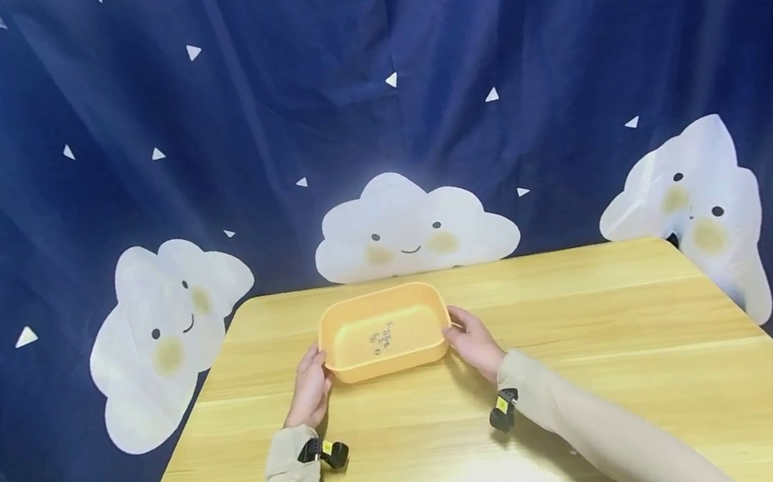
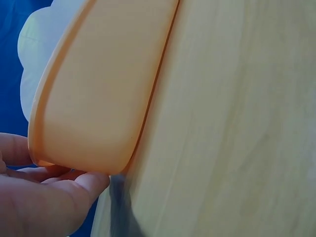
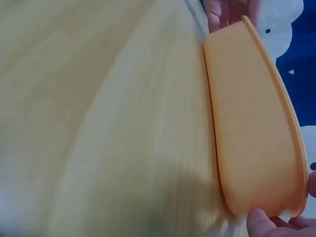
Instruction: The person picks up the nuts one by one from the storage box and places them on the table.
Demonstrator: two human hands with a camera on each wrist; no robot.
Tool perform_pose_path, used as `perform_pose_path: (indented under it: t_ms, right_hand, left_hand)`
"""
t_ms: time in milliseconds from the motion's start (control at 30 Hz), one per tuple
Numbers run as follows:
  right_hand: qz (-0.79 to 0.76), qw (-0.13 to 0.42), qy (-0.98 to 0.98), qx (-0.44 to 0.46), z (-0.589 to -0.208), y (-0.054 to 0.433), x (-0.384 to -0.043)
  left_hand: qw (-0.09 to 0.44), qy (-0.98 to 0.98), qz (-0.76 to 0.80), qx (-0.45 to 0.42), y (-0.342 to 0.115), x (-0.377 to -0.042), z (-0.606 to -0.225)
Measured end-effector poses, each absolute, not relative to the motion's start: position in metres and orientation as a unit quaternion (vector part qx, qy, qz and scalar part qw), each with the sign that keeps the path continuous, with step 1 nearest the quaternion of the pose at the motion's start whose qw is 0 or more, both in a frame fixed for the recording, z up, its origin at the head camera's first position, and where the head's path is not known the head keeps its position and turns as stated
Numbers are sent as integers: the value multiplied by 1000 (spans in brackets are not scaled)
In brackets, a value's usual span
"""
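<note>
An orange-yellow plastic tray (image 1: 356,370) with rounded corners and raised walls sits between both hands near the middle of the table. Several small silvery pieces (image 1: 384,337), too small to name, lie loose in a cluster on its floor. My left hand (image 1: 311,389) grips the tray's left end, thumb low on the wall and fingers around the end. At the opposite end my right hand (image 1: 474,342) holds the tray, its thumb (image 3: 258,223) against the lower wall. In both wrist views the tray's near wall (image 2: 98,94) runs close along the tabletop.
The light wood-grain table (image 1: 605,375) has rounded far corners. Behind it hangs a dark blue curtain (image 1: 357,52) printed with white clouds and triangles. Black wrist cameras (image 1: 333,453) are strapped over the beige sleeves (image 1: 607,434).
</note>
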State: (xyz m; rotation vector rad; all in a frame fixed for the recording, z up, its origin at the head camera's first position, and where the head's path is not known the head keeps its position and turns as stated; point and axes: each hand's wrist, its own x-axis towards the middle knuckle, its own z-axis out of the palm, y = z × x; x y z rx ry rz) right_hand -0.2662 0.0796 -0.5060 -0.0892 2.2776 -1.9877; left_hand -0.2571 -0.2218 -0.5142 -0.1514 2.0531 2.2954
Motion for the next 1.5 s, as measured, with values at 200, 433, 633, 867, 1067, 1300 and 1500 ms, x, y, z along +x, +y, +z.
perform_pose_path:
  t_ms: [200,433,633,867,1067,1300,1500]
  right_hand:
    - [-662,52,747,-35,-505,92,-252]
    - [-676,59,734,-26,-507,102,-242]
    - [-682,49,729,-13,-507,109,-235]
    - [-675,36,737,-15,-508,117,-227]
    - [-649,27,760,-23,-510,120,-224]
    - [-620,21,784,-25,-508,120,-226]
    - [-599,1,800,-27,-510,123,-230]
  left_hand:
    - [49,677,734,-28,-216,-257,-513]
    - [52,694,717,-26,-210,-254,-514]
    - [52,700,713,8,-204,-249,-515]
    - [63,701,709,35,-198,-248,-514]
    - [74,736,673,31,-203,-254,-515]
    - [49,839,542,34,-215,-271,-509]
    - [17,916,393,77,-219,-286,-504]
